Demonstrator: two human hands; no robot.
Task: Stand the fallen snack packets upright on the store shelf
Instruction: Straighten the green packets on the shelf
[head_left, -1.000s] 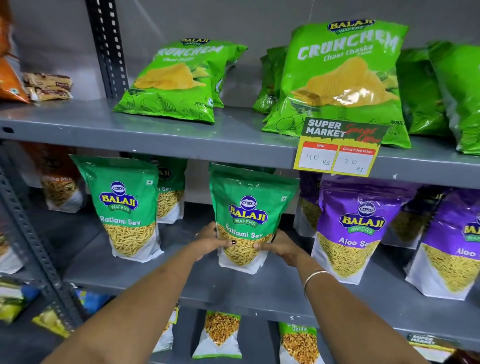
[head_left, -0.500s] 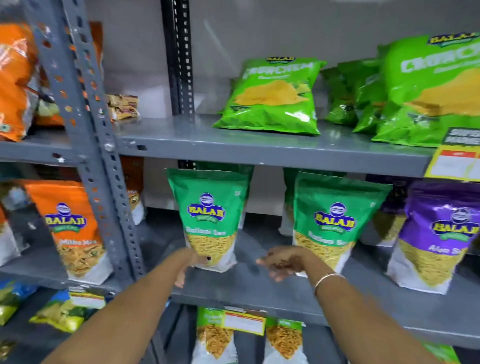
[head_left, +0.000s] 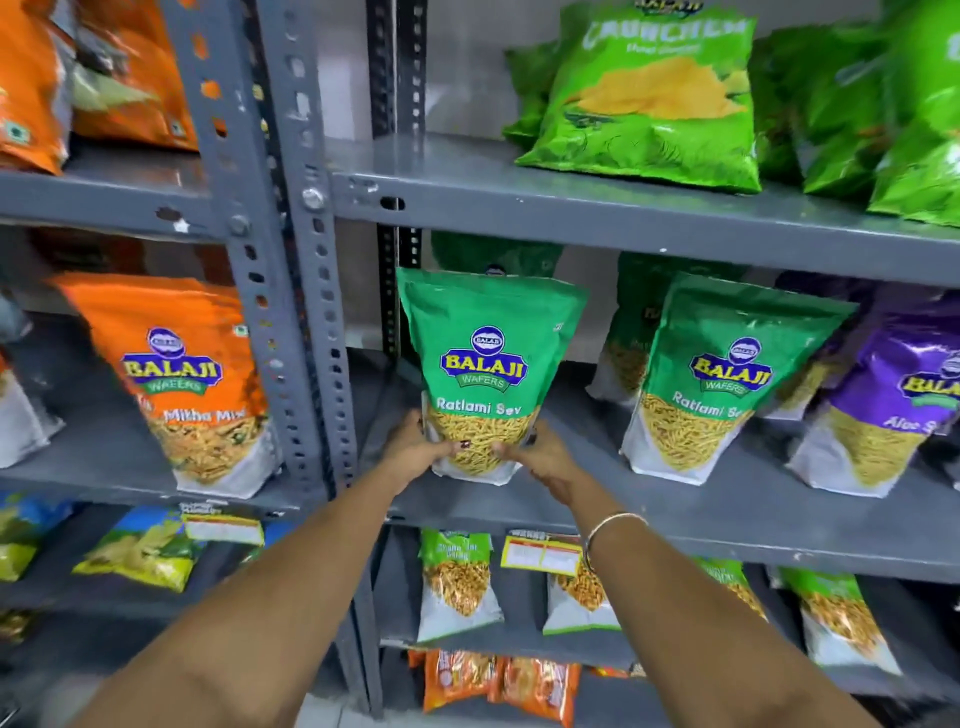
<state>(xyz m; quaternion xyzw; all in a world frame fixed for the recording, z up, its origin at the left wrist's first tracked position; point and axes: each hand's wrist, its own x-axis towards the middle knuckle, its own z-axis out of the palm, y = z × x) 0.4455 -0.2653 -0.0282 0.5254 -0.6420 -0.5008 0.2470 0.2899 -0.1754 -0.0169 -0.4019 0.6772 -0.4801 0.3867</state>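
Purple packet cut off right.

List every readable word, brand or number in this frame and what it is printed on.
"BALAJI WAFERS", "Ratlami Sev": green held pouch, gripped by left hand and right hand.
Same text, last word cut off: green neighbouring pouch.
"BALAJI WAFERS", "Mitha Mix": orange standing pouch.
"Aloo S…": purple pouch.
"CRUNCHEM", blurred: light green chips bag.
Yellow price tags: unreadable.

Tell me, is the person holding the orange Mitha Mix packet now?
No, both hands, left hand and right hand, grip the green Ratlami Sev packet; the orange Mitha Mix packet stands untouched.
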